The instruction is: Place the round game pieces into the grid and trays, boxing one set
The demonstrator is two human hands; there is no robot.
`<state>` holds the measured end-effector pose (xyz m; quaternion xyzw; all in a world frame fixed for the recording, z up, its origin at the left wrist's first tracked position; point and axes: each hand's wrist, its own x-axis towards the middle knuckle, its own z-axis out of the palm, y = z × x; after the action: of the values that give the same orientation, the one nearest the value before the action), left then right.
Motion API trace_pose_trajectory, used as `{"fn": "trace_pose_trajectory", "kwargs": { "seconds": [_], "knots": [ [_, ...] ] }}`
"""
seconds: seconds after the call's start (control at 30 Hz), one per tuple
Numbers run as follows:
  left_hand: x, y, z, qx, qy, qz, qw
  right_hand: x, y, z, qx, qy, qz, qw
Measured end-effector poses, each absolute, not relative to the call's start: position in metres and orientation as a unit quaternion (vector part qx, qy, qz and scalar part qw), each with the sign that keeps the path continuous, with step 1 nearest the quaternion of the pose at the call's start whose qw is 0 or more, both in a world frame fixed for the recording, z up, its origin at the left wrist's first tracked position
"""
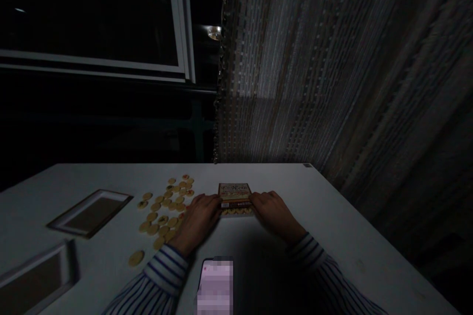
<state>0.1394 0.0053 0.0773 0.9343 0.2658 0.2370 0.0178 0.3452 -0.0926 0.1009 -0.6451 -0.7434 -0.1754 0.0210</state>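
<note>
A small printed cardboard box [235,193] sits on the white table, with a barcode on its near side. Along its near lower edge shows a row of round wooden game pieces [237,211]. My left hand [199,217] grips the box's left side, fingers bent around the edge. On the opposite side my right hand [274,210] holds the right edge the same way. Left of my left hand lie loose yellowish discs [163,231], several with red or dark characters on top. Part of the scatter is hidden behind that hand.
An open shallow box part [74,230] lies at the left, and another tray-like part [67,268] is cut off at the lower left. A lit phone [215,285] lies between my forearms. Beyond the table hangs a string curtain [273,59], beside a white-framed window [181,24].
</note>
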Motion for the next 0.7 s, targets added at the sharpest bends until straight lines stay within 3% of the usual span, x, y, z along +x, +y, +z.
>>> {"fn": "trace_pose_trajectory", "kwargs": {
  "seconds": [0.7],
  "knots": [
    [0.138, 0.005, 0.07, 0.937, 0.26, 0.23, 0.034, 0.349, -0.095, 0.086, -0.625, -0.755, -0.197, 0.022]
  ]
}}
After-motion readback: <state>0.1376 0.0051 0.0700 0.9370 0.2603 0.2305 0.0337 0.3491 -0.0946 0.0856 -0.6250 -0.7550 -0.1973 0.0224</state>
